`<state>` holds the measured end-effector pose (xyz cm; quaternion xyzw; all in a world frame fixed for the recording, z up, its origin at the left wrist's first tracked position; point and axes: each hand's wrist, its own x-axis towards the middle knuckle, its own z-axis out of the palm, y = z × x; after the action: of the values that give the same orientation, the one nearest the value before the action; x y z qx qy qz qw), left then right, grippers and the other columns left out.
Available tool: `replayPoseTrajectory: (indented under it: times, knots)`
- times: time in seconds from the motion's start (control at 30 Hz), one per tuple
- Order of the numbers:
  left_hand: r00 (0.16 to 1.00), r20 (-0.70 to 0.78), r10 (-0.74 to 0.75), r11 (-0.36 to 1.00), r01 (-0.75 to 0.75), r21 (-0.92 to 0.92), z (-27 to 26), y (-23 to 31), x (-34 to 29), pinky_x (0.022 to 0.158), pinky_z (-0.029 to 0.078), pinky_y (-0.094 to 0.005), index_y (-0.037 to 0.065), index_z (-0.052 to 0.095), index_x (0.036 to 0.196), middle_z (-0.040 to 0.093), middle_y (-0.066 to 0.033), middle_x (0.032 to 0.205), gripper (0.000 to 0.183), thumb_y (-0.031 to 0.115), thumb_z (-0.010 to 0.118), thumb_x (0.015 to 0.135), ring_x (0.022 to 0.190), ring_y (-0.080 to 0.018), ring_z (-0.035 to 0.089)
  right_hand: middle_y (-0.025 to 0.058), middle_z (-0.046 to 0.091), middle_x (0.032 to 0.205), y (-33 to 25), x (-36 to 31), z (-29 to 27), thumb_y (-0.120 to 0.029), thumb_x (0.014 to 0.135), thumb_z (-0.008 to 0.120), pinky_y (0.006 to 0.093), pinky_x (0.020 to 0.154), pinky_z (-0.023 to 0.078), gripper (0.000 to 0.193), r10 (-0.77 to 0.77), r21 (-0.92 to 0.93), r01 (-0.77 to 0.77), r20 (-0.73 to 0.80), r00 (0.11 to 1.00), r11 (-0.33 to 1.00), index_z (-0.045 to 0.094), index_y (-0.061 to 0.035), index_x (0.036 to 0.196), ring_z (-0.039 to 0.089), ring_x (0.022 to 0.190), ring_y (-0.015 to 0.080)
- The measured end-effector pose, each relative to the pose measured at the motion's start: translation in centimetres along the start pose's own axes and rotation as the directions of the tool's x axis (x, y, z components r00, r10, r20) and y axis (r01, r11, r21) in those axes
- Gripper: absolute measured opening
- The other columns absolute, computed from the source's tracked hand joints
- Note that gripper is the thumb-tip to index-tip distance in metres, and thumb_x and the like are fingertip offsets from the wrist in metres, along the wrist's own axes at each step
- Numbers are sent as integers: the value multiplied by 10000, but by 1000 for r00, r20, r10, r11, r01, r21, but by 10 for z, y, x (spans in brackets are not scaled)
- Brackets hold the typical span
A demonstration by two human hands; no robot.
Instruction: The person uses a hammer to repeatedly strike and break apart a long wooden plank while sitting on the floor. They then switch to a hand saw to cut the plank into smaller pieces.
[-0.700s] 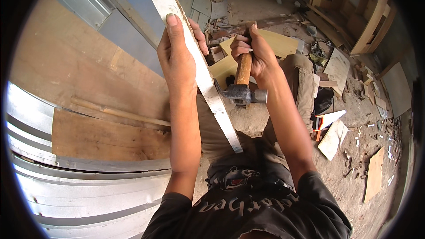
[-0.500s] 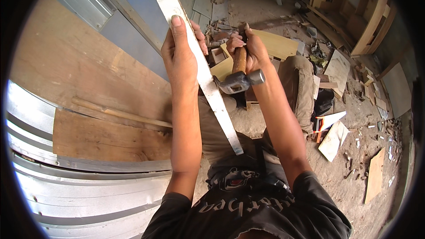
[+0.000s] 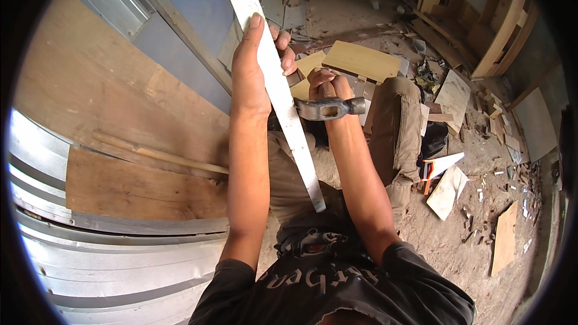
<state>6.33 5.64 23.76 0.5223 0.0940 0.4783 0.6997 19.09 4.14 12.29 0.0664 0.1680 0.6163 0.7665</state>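
Observation:
My left hand (image 3: 256, 66) is wrapped round a long white-faced wooden strip (image 3: 280, 93), thumb along its face and fingertips showing at its right edge. The strip slants from beyond the top of the view down to my lap. In my right hand (image 3: 330, 81) is the wooden handle of a claw hammer (image 3: 328, 108). The hammer's claw end is at the strip's right edge; whether it touches or hooks something there, I cannot tell. Its striking face points right.
Plywood sheets (image 3: 144, 180) and corrugated metal (image 3: 120, 259) lie on the left, with a thin wooden stick (image 3: 159, 153) across them. A handsaw (image 3: 442, 164) and a pale board piece (image 3: 447, 192) lie right of my knee. Yellowish boards (image 3: 364, 60) and scraps cover the floor ahead; wooden frames (image 3: 503, 30) stand far right.
The hammer has turned so its head lies more level, and my right hand has come lower behind it. The strip's upper part has shifted right with my left hand.

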Motion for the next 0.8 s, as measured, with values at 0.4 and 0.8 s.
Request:
replayPoseTrajectory:
  times: [0.4,0.8]
  knots:
    - [999,-43,30,998,-27,52,2,-1,-1,476,342,-242,100,442,874,451,-45,741,420,498,567,926,509,-130,426,24,389,595,-4,8,6,-261,1004,388,174,345,410,323,163,73,-174,138,977,982,373,-49,761,401,408,68]
    - [999,-29,40,998,-38,46,-9,-5,12,470,331,-222,105,448,910,395,-5,834,417,482,628,914,649,-92,441,-28,327,623,-13,21,23,-495,1018,389,192,394,337,471,-307,-325,379,251,918,866,355,-100,765,329,463,80]
